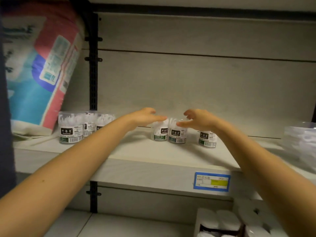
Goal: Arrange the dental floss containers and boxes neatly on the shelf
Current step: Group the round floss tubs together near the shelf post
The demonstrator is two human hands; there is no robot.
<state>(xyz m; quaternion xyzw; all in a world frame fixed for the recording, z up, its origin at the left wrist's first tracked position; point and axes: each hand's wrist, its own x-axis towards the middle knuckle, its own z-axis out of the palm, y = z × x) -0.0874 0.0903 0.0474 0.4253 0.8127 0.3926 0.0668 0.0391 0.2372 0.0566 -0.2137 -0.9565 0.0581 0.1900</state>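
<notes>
Clear round dental floss containers with black and green labels stand on the pale shelf [136,161]. Three are grouped at the left [71,128]. Two stand side by side in the middle [159,132] [177,133], and one stands alone further right [206,138]. My left hand [145,117] hovers over the left middle container with loosely spread fingers. My right hand [198,119] hovers over the right middle container, fingers relaxed and slightly curled. Neither hand grips anything that I can see.
A large pink and blue soft package [42,69] leans at the shelf's left end beside a black upright [93,65]. A clear plastic bag [301,142] lies at the right edge. A blue price tag [212,181] is on the shelf front. White rolls [220,221] sit below.
</notes>
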